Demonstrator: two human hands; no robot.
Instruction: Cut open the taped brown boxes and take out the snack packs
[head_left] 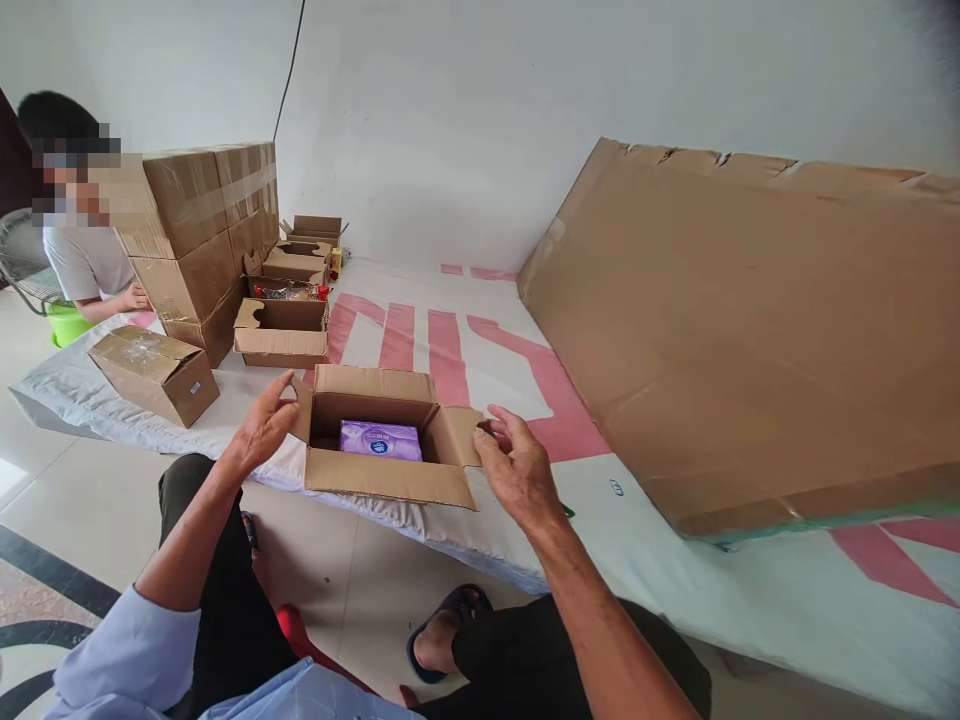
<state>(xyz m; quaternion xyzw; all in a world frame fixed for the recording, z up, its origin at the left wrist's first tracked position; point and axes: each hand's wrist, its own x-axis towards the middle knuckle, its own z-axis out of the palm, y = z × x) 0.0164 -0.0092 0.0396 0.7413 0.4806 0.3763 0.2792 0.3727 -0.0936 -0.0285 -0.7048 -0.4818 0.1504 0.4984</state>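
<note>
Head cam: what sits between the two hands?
The open cardboard box with a purple packet inside. The left hand is at its left flap, the right hand at its right flap, seen in the head view.

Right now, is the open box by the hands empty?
No, a purple packet lies inside the open box, between the left hand and right hand.

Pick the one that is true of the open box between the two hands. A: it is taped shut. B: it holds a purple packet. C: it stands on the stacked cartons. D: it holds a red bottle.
B: a purple packet lies inside the open box, whose flaps are spread between the left hand and the right hand.
</note>
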